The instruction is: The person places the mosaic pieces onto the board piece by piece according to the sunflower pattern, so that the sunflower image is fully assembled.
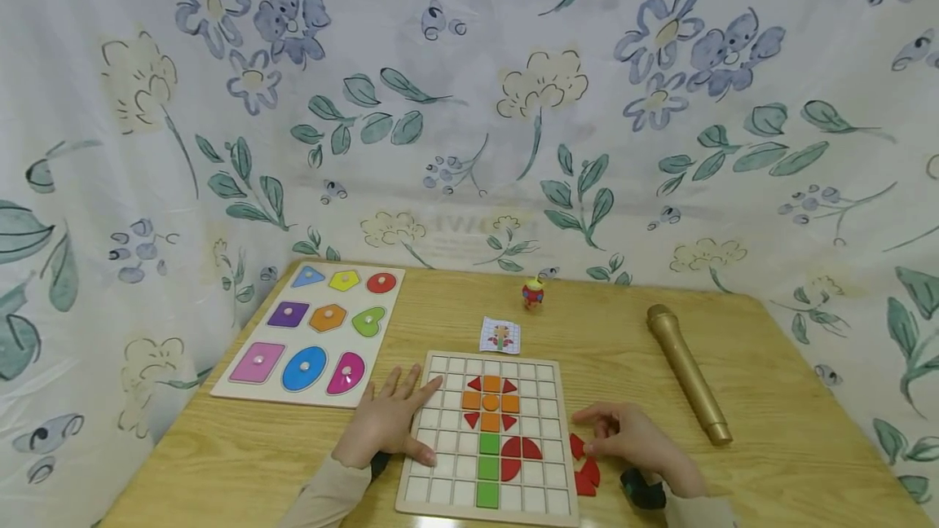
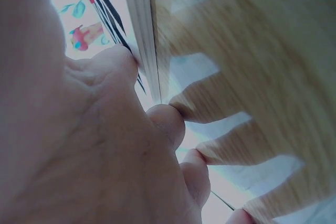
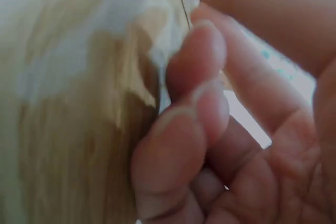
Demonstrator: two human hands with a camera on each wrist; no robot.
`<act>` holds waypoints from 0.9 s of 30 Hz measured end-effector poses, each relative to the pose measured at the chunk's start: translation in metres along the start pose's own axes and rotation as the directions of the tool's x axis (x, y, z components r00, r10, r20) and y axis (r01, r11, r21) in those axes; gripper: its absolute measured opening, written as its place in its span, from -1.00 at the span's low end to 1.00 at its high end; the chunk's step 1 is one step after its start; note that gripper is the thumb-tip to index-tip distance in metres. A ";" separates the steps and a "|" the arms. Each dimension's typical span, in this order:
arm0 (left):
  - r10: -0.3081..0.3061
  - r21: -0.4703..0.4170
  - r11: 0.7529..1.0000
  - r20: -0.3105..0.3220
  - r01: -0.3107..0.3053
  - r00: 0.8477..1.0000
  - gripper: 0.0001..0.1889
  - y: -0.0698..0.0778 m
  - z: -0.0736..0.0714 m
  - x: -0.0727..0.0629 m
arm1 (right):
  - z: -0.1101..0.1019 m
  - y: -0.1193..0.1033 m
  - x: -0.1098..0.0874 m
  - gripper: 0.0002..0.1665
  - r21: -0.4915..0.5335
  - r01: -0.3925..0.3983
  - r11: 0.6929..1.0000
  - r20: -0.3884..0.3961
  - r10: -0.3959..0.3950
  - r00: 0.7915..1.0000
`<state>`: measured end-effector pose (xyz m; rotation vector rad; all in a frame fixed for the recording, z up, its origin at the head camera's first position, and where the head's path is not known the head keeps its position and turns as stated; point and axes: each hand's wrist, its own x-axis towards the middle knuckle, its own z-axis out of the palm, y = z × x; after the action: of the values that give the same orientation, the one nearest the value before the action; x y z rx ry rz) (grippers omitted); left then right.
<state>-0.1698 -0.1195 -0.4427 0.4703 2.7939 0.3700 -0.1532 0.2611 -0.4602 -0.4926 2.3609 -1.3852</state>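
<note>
In the head view, a wooden grid board (image 1: pixel 455 487) lies on the table. My left hand (image 1: pixel 385 422) rests on its left edge, fingers spread. The left wrist view shows that hand (image 2: pixel 121 140) close up, fingertips on the tabletop and board edge. On the board sit orange squares around an orange circle (image 1: pixel 490 402), small red triangles, a column of green squares (image 1: pixel 487 468) and red quarter-circles (image 1: pixel 511 470). My right hand (image 1: pixel 631 440) is by the right edge, thumb at a loose red piece (image 1: pixel 577 446), index finger apart from it. More red pieces (image 1: pixel 585 481) lie beside it.
A small pattern card (image 1: pixel 500 336) lies behind the board, with a toy figure (image 1: pixel 533 293) farther back. A shape puzzle board (image 1: pixel 311 381) is at left, a gold microphone (image 1: pixel 689 373) at right. A floral curtain (image 1: pixel 469 145) hangs behind the wooden table (image 1: pixel 631 349).
</note>
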 end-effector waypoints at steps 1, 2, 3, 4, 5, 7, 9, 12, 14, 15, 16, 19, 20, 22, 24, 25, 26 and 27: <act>0.000 -0.002 1.000 0.001 0.000 1.000 0.16 0.000 0.000 0.000 | 0.002 -0.001 0.001 -0.51 -0.017 -0.003 1.000 0.001 0.003 1.000; -0.001 -0.002 1.000 0.002 0.001 1.000 0.16 0.000 0.000 0.000 | 0.003 -0.002 0.002 -0.50 -0.029 -0.008 1.000 0.001 0.008 1.000; 0.000 -0.002 1.000 0.001 0.000 1.000 0.16 0.000 0.000 0.000 | 0.004 -0.003 0.003 -0.51 -0.041 -0.016 0.999 -0.001 0.016 1.000; -0.001 0.001 1.000 0.001 0.001 1.000 0.16 0.000 0.000 -0.001 | 0.006 -0.004 0.003 -0.53 -0.053 -0.016 0.998 -0.004 0.016 1.000; -0.001 0.003 1.000 -0.001 0.001 1.000 0.16 0.001 0.000 -0.001 | 0.007 -0.005 0.004 -0.55 -0.064 -0.022 0.998 -0.010 0.021 1.000; -0.002 0.007 1.000 -0.004 0.002 1.000 0.16 0.001 0.000 -0.001 | 0.008 -0.005 0.004 -0.61 -0.078 -0.032 0.996 -0.020 0.030 0.999; -0.001 0.012 1.000 -0.007 0.001 1.000 0.16 0.001 0.000 -0.001 | 0.009 -0.005 0.005 -0.66 -0.081 -0.037 0.996 -0.020 0.035 0.999; -0.001 0.015 1.000 -0.009 0.001 1.000 0.16 0.001 0.000 -0.001 | 0.010 -0.004 0.005 -0.69 -0.070 -0.029 0.997 -0.018 0.027 0.999; -0.001 0.014 1.000 -0.010 0.001 1.000 0.16 0.000 0.000 -0.001 | 0.009 -0.004 0.005 -0.70 -0.059 -0.022 0.998 -0.028 0.020 0.999; 0.000 0.012 1.000 -0.010 0.001 1.000 0.16 0.000 0.000 -0.001 | 0.009 -0.005 0.005 -0.70 -0.057 -0.022 0.998 -0.039 0.020 0.999; 0.000 0.012 1.000 -0.011 0.000 1.000 0.16 0.000 0.000 -0.001 | 0.008 -0.005 0.005 -0.70 -0.057 -0.025 0.998 -0.051 0.022 0.998; 0.000 0.012 1.000 -0.014 0.000 1.000 0.16 0.000 -0.001 -0.001 | 0.008 -0.006 0.005 -0.72 -0.078 -0.044 0.996 -0.100 0.036 0.994; 0.001 0.013 1.000 -0.014 -0.001 1.000 0.16 0.000 -0.001 -0.001 | 0.007 -0.006 0.006 -0.73 -0.092 -0.055 0.994 -0.117 0.044 0.992; 0.001 0.015 1.000 -0.012 -0.001 1.000 0.16 0.000 -0.001 -0.001 | 0.007 -0.006 0.007 -0.73 -0.107 -0.075 0.991 -0.147 0.058 0.987; 0.001 0.016 1.000 -0.009 -0.001 1.000 0.16 0.000 -0.001 -0.001 | 0.007 -0.007 0.009 -0.74 -0.115 -0.092 0.989 -0.176 0.071 0.982; 0.001 0.016 1.000 -0.008 -0.001 1.000 0.16 0.000 -0.001 -0.001 | 0.007 -0.007 0.010 -0.74 -0.108 -0.099 0.989 -0.187 0.078 0.979; 0.000 0.015 1.000 -0.006 0.000 1.000 0.16 0.000 -0.001 -0.001 | 0.008 -0.008 0.012 -0.74 -0.102 -0.109 0.989 -0.200 0.087 0.976; 0.000 0.014 1.000 -0.006 0.000 1.000 0.16 0.000 -0.001 -0.001 | 0.009 -0.009 0.014 -0.74 -0.094 -0.116 0.989 -0.212 0.094 0.973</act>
<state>-0.1688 -0.1197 -0.4418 0.4736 2.8035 0.3526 -0.1603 0.2433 -0.4583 -0.2559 2.5963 -1.3254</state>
